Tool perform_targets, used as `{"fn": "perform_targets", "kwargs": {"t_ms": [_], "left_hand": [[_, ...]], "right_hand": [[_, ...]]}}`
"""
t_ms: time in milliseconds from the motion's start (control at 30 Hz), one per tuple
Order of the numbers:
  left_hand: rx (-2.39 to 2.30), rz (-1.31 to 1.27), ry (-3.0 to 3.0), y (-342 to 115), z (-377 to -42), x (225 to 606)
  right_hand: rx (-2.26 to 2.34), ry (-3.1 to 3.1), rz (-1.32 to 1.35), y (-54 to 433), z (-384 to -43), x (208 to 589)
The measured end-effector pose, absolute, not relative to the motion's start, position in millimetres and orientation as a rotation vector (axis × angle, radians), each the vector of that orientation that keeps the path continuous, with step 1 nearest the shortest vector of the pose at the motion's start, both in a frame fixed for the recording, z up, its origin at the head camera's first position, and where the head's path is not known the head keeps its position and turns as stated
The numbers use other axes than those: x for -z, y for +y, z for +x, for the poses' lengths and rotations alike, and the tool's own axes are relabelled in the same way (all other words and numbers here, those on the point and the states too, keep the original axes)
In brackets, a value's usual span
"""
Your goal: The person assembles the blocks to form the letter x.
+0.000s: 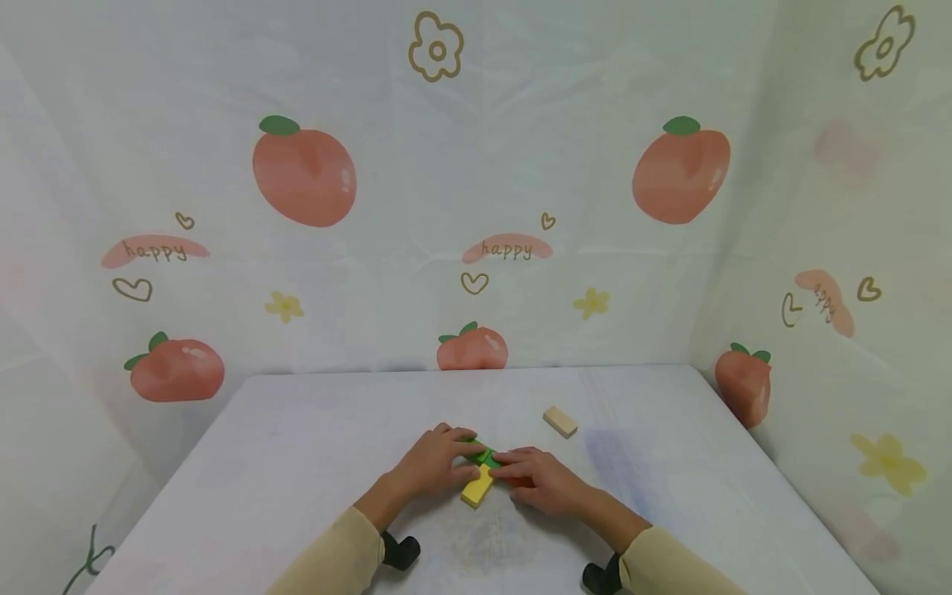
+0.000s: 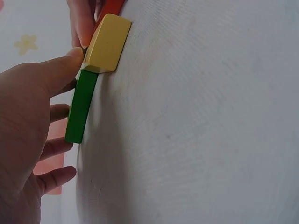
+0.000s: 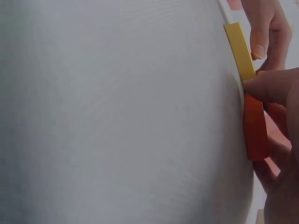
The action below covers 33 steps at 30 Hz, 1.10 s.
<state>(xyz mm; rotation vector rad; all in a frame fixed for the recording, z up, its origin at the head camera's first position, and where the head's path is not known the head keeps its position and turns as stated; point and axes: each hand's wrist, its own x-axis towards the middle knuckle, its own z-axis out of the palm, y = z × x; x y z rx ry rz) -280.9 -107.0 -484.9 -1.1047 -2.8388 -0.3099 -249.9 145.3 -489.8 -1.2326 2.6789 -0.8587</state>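
A yellow block (image 1: 478, 487) lies flat on the table, angled between both hands. Green blocks (image 1: 492, 460) meet its far end, partly covered by fingertips. My left hand (image 1: 431, 463) holds a green block (image 2: 83, 106), fingers along its far side and thumb at the yellow block's edge. A red block (image 3: 255, 128) sits end to end with the yellow one and is mostly hidden by my right hand (image 1: 549, 482) in the head view. That hand grips the red block, its thumb at the seam with the yellow block and its fingers behind.
A plain wooden block (image 1: 560, 421) lies apart, farther back and to the right. The white table (image 1: 320, 438) ends at a printed cloth (image 1: 565, 165) at the back and sides. Black wrist devices (image 1: 402, 552) sit below both sleeves.
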Motion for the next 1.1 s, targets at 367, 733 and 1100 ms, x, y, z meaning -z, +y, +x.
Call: {"fn": "perform_targets", "kwargs": {"t_ms": [367,733,1100], "left_hand": [[0.353,-1.086,-2.813,-107.6,-271.1,480.9],[0.394,-1.182,-2.675,-105.9,-262.0,479.6],[0.393,-1.166,-2.690,-101.0,-259.6,482.6]], "right_hand": [[0.781,2.737,-1.250,144.5,-252.4,486.2],[0.575,2.861,-1.237,135.0,-255.5,462.1],[0.745,3.054,-1.119,147.9,-262.9,469.1]]}}
